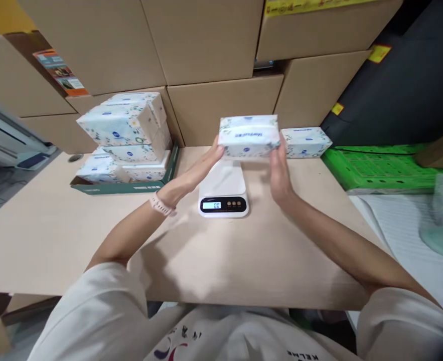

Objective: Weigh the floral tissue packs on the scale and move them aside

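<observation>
A pack of tissues (249, 136), white with a floral print, is held up between my two hands. My left hand (209, 156) presses its left end and my right hand (279, 168) its right end. Just below and to the left of the pack stands a white digital scale (223, 180), its display lit and showing 0.0. Another tissue pack (306, 142) lies on the table behind my right hand. To the left, several more tissue packs (112, 125) are stacked in a low green carton (119, 188).
Large cardboard boxes (209, 45) form a wall behind the wooden table (221, 260). A green plastic crate (383, 168) is off the table's right side, near white foam sheeting (398, 225). A round cable hole (75, 157) is at the table's far left corner.
</observation>
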{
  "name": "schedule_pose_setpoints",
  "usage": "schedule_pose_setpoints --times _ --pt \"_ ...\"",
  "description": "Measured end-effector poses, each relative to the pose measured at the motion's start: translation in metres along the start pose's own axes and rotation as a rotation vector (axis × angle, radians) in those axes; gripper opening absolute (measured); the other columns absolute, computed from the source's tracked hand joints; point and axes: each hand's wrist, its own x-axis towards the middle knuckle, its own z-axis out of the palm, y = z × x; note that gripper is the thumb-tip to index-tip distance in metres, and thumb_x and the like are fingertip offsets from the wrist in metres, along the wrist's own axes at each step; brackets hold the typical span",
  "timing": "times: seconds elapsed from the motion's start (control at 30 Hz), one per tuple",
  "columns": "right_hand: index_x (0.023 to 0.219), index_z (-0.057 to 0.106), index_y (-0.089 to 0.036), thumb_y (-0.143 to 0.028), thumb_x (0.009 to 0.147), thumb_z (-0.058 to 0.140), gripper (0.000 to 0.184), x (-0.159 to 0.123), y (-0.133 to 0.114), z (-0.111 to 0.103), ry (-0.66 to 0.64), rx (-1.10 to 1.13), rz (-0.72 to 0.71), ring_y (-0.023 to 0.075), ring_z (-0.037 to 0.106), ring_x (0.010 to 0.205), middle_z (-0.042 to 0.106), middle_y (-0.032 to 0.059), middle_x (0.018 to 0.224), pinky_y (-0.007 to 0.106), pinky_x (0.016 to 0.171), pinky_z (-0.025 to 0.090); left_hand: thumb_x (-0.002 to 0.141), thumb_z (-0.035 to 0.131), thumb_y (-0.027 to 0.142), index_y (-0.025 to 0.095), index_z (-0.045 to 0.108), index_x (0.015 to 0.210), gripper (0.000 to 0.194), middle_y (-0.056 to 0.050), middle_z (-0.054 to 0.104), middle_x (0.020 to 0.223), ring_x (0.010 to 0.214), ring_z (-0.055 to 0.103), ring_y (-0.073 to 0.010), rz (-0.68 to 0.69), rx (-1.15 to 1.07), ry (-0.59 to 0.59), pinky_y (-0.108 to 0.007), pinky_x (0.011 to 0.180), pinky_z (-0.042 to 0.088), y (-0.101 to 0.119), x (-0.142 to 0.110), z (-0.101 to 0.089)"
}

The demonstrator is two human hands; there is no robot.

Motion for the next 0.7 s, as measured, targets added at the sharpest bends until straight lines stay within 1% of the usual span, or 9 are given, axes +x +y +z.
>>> schedule_pose_setpoints --times 0.03,0.1,0.13,0.2,0.33,0.47,0.53,0.63,0.7 --pt "0.173 0.05 -0.038 -0.097 0.096 0.05 0.097 -0.015 -0.005 0.015 -0.052 0.04 0.032 0.0329 0.031 0.182 0.05 0.0056 0.185 0.063 0.151 0.023 0.105 0.055 0.089 0.049 0.043 0.18 0.086 0.008 0.028 0.195 0.185 0.016 -0.0332 -0.067 0.009 -0.011 -0.063 0.151 0.015 0.006 -0.024 -0.011" --pt "0.174 0.048 -0.038 -0.095 0.098 0.052 0.095 -0.038 -0.01 0.039 -0.146 0.11 0.083 0.032 0.035 0.18 0.05 0.0055 0.185 0.062 0.151 0.024 0.104 0.057 0.089 0.045 0.039 0.182 0.091 0.007 0.019 0.197 0.186 0.007 -0.033 -0.16 0.016 -0.017 -0.06 0.153 0.008 0.015 -0.063 -0.024" --pt "0.175 0.047 -0.039 -0.094 0.098 0.052 0.094 -0.045 -0.011 0.046 -0.173 0.133 0.104 0.0322 0.036 0.18 0.05 0.0055 0.186 0.063 0.151 0.024 0.104 0.056 0.089 0.044 0.038 0.183 0.093 0.006 0.018 0.197 0.186 0.005 -0.0334 -0.185 0.022 -0.012 -0.059 0.153 0.006 0.018 -0.076 -0.027" --pt "0.176 0.046 -0.039 -0.092 0.098 0.055 0.094 -0.049 -0.009 0.053 -0.197 0.149 0.132 0.0331 0.038 0.179 0.05 0.0051 0.186 0.065 0.151 0.025 0.105 0.055 0.088 0.042 0.035 0.185 0.094 0.006 0.019 0.197 0.186 0.002 -0.0328 -0.2 0.027 -0.018 -0.057 0.154 0.004 0.019 -0.091 -0.026" --pt "0.174 0.049 -0.04 -0.092 0.097 0.057 0.093 -0.045 -0.001 0.049 -0.183 0.136 0.14 0.0337 0.043 0.176 0.055 0.0043 0.182 0.064 0.15 0.027 0.106 0.053 0.087 0.04 0.03 0.186 0.096 0.005 0.023 0.196 0.186 0.001 -0.0312 -0.171 0.023 -0.03 -0.052 0.154 0.004 0.01 -0.096 -0.018" --pt "0.17 0.054 -0.042 -0.092 0.095 0.059 0.09 -0.053 0.005 0.044 -0.171 0.116 0.208 0.0345 0.046 0.174 0.057 0.0029 0.18 0.065 0.15 0.027 0.104 0.056 0.088 0.039 0.03 0.187 0.099 0.003 0.02 0.197 0.186 0.003 -0.0354 -0.185 0.042 -0.013 -0.056 0.153 0.003 0.001 -0.098 -0.016" --pt "0.17 0.054 -0.041 -0.09 0.097 0.058 0.087 -0.058 0.008 0.044 -0.163 0.115 0.225 0.0336 0.048 0.173 0.057 0.0031 0.18 0.063 0.149 0.03 0.104 0.058 0.087 0.041 0.031 0.186 0.098 0.003 0.018 0.197 0.186 0.005 -0.036 -0.177 0.031 -0.005 -0.057 0.153 0.005 -0.006 -0.102 -0.017" --pt "0.169 0.054 -0.035 -0.088 0.099 0.054 0.087 -0.062 0.013 0.045 -0.064 0.128 0.26 0.0322 0.05 0.172 0.055 0.0074 0.182 0.059 0.147 0.036 0.104 0.057 0.087 0.043 0.027 0.187 0.099 0.002 0.012 0.198 0.186 0.005 -0.0353 -0.201 -0.002 0.056 -0.057 0.153 0.006 -0.026 -0.109 -0.017" --pt "0.167 0.056 -0.031 -0.088 0.1 0.049 0.089 -0.061 0.017 0.045 0.034 0.132 0.33 0.0324 0.053 0.17 0.056 0.011 0.18 0.06 0.146 0.038 0.106 0.05 0.089 0.042 0.018 0.188 0.1 0.001 0.004 0.198 0.186 0.001 -0.0353 -0.242 -0.024 0.079 -0.06 0.152 0.005 -0.044 -0.112 -0.018"
